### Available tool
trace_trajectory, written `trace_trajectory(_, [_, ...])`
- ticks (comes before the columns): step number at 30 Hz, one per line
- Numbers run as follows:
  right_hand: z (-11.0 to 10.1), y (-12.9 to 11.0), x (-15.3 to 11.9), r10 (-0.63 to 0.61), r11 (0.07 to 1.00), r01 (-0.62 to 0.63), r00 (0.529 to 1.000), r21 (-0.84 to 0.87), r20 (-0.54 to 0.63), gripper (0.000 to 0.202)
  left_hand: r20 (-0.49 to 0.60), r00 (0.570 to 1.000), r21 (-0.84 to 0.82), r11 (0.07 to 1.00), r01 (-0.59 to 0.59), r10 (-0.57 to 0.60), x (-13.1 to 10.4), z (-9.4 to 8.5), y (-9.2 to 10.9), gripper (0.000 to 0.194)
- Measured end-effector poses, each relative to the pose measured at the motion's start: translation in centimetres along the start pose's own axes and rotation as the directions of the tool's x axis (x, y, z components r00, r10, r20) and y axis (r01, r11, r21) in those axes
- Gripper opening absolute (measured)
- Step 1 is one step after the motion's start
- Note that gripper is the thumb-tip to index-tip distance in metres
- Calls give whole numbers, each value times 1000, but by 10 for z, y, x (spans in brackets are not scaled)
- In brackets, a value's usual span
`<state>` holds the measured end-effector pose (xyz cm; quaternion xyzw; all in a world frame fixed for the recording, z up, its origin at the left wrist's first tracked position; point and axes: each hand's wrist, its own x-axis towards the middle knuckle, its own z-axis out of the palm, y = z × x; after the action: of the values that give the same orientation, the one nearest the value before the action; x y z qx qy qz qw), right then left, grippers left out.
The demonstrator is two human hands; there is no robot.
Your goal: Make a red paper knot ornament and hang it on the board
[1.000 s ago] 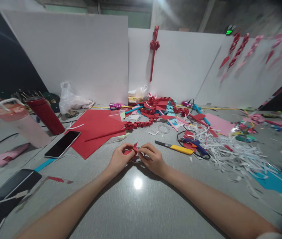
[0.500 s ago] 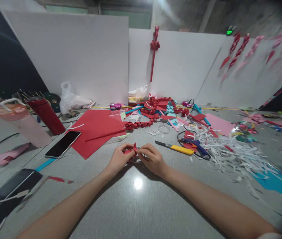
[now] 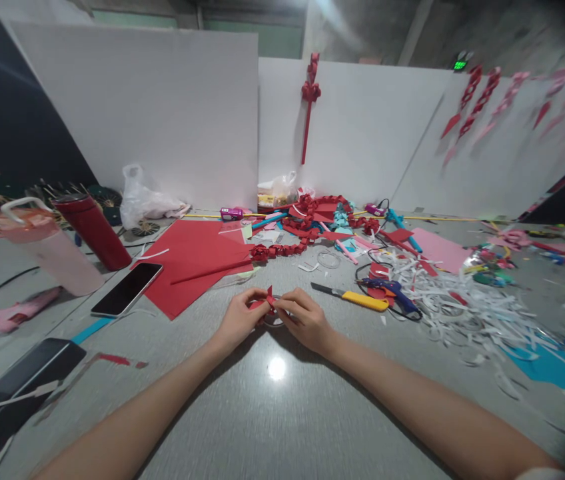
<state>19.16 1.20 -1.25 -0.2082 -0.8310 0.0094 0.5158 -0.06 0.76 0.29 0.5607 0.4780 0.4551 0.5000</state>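
Left hand (image 3: 242,319) and right hand (image 3: 307,321) are held close together, fingertips nearly meeting, and one small red paper strip (image 3: 270,302) is pinched by both between thumb and fingers. Below them the grey table (image 3: 282,427) is spread wide, backed by white boards (image 3: 162,113). On it, a large red paper sheet (image 3: 192,243) is laid flat beyond the left hand, and a heap of white paper shreds (image 3: 440,293) is strewn well out to the right. From the sheet's right edge a red paper chain (image 3: 285,251) is trailed. Near the right hand, a yellow-handled knife (image 3: 360,298) is laid with its blade turned leftward. Under the fingertips a pale ring (image 3: 275,325) is partly covered.

Smallest of all, the strip is set in the gap between the hands: to the right of the left hand, to the left of the right. Neither can be called nearer, since it is touched by both. Its free tip is pointed upward; its full long axis is hidden by fingers and cannot be told.
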Motion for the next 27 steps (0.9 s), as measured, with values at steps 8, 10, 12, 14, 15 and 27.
trace_trajectory(8, [0, -1, -3, 32, 999, -32, 999, 44, -1, 31, 15, 999, -7, 1000, -29, 29, 3, -2, -3, 28])
trace_trajectory(10, [0, -1, -3, 89, 993, -88, 996, 76, -11, 31, -1, 998, -25, 998, -58, 58, 6, -3, -5, 28])
trace_trajectory(12, [1, 0, -3, 164, 983, -161, 986, 92, -28, 29, -25, 996, -56, 995, -83, 81, 8, -4, -6, 31])
trace_trajectory(14, [1, 1, -1, 217, 972, -213, 975, 94, -35, 25, -45, 993, -75, 991, -111, 107, 9, -5, -7, 33])
trace_trajectory(15, [1, 2, -1, 227, 970, -223, 973, 92, -30, 24, -45, 992, -71, 990, -123, 120, 9, -6, -7, 32])
trace_trajectory(27, [1, 3, -1, 185, 976, -185, 983, 114, 9, 24, -9, 977, -29, 976, -215, 215, 9, -6, -6, 24])
